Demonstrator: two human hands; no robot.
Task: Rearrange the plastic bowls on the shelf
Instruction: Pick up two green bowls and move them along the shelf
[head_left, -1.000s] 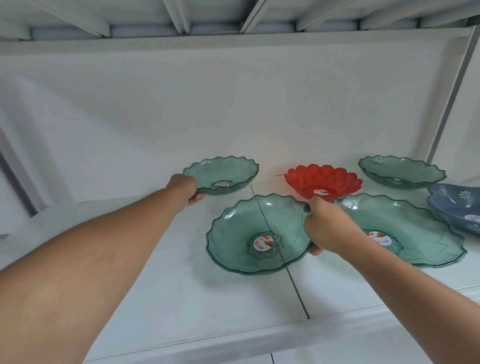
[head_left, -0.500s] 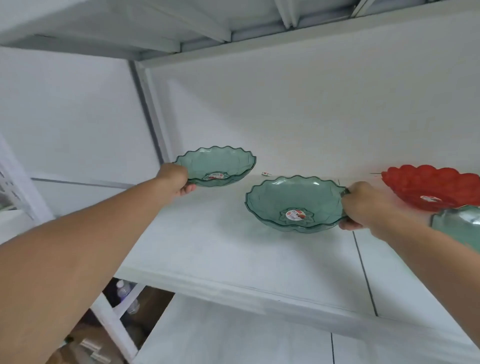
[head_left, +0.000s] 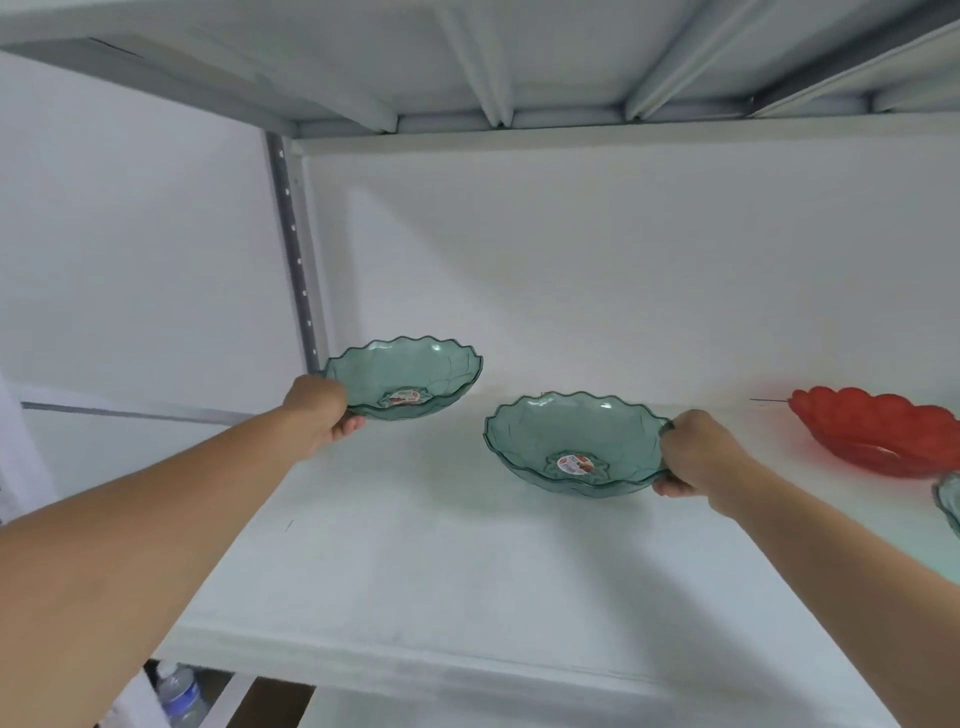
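At centre left of the frame, a smaller green bowl (head_left: 402, 378) is gripped at its near rim by the left hand (head_left: 318, 414), fingers curled beneath and thumb over the edge. At centre right, a larger green bowl (head_left: 574, 444) is pinched at its right rim by the right hand (head_left: 698, 454), just above the white shelf (head_left: 441, 571). A red bowl (head_left: 878, 428) is seen at the right edge on the shelf, and a sliver of another green bowl (head_left: 950, 501) below it.

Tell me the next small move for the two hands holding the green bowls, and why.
Probably lower both bowls onto the shelf and let go. The left hand grips the smaller green bowl near the corner post, the right hand grips the larger green bowl; both look tilted, with bare shelf beneath, clear of the red bowl.
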